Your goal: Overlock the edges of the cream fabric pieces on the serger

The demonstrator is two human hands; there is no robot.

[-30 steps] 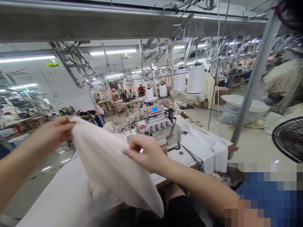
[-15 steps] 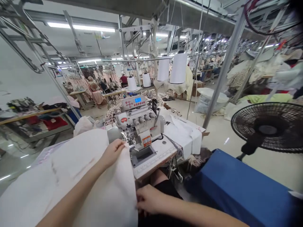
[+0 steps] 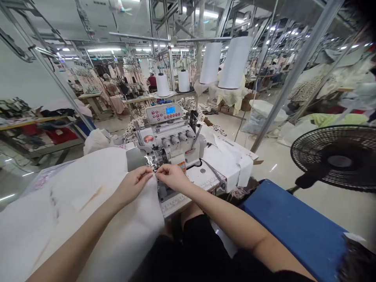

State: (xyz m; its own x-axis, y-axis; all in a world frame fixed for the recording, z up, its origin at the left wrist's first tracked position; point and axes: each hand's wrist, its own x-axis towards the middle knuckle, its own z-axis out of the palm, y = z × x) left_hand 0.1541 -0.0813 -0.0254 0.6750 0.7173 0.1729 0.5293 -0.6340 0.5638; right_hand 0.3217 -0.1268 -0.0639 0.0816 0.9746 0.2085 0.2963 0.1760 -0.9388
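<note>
A large sheet of white fabric (image 3: pixel 96 168) spreads over the left of the machine table and hangs down in front. Its upper right corner is pinched by my left hand (image 3: pixel 133 184), just in front of the needle area of a white overlock sewing machine (image 3: pixel 173 135). My right hand (image 3: pixel 173 177) meets the left at that corner, thumb and fingertips pressed together on the fabric edge. The fingertips of both hands nearly touch. The machine's panel (image 3: pixel 164 112) shows a lit blue display.
White thread cones (image 3: pixel 235 62) stand behind the machine. More white fabric pieces (image 3: pixel 232 164) lie on the table's right side. A blue box-shaped surface (image 3: pixel 290 223) and a black fan (image 3: pixel 337 158) are at the right. A metal post (image 3: pixel 293 78) rises behind the table.
My right hand has come up from beside the hanging fabric edge to the corner at my left hand. The left hand keeps its pinch. The view has shifted slightly.
</note>
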